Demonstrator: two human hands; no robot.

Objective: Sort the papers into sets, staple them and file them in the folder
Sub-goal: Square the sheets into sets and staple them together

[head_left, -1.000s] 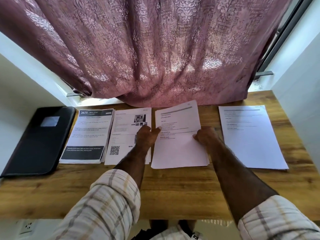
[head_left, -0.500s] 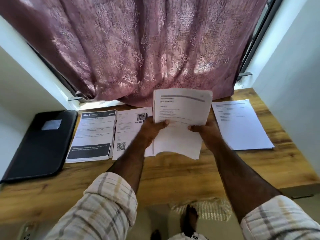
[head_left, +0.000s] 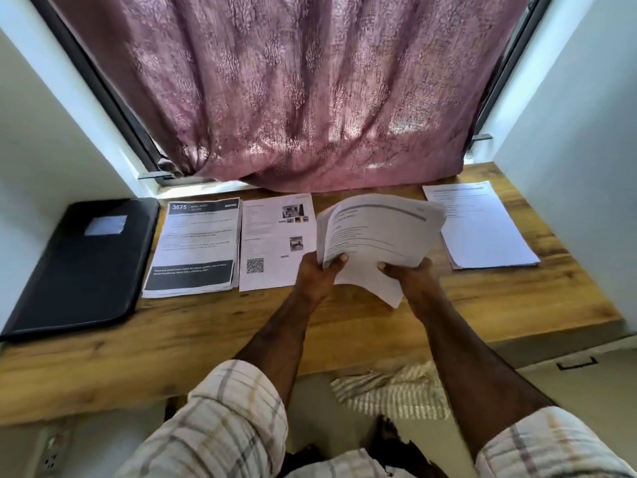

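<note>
Head view: left hand (head_left: 315, 276) gripping lower left edge of a paper stack (head_left: 375, 239), thumb on top; right hand (head_left: 410, 276) gripping lower right edge of same stack, thumb on top. Stack lifted off the wooden worktop (head_left: 213, 336), tilted, top sheets bowed upward, lower corner drooping between the wrists. Printed text and a grey bar visible on top sheet, too blurred to read. On the worktop, left to right: black folder (head_left: 79, 267) closed, lying flat at the far left with a pale label window; just beside it a pile headed "3675" (head_left: 196, 246) with dark bands at top and bottom; touching that, a sheet with photos and QR code (head_left: 272, 243), partly hidden by left hand; far right, white text pile (head_left: 482, 225), apart from the held stack. Mauve patterned curtain (head_left: 310, 91) hanging behind, hem touching the back of the worktop. Plaid sleeves (head_left: 220, 426) at bottom of view.
</note>
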